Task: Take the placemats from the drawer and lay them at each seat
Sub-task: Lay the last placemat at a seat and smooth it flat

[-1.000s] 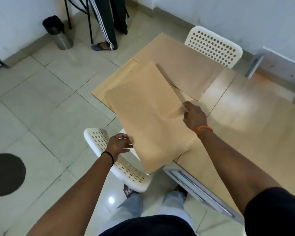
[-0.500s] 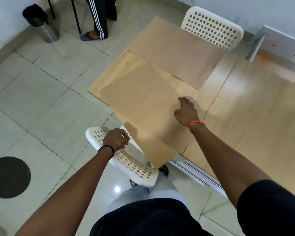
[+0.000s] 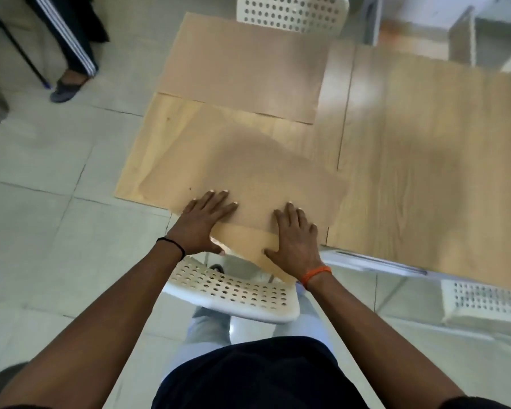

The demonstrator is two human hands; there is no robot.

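two flat tan placemats on the wooden desk (image 3: 425, 149): near placemat (image 3: 248, 172) by the close edge, hanging a bit over it above a white chair (image 3: 233, 293), and far placemat (image 3: 245, 66) across the desk by another white chair (image 3: 292, 13). left hand (image 3: 202, 225) and right hand (image 3: 295, 240) pressed flat on the near placemat, each grip wide open with straight fingers, holding nothing.
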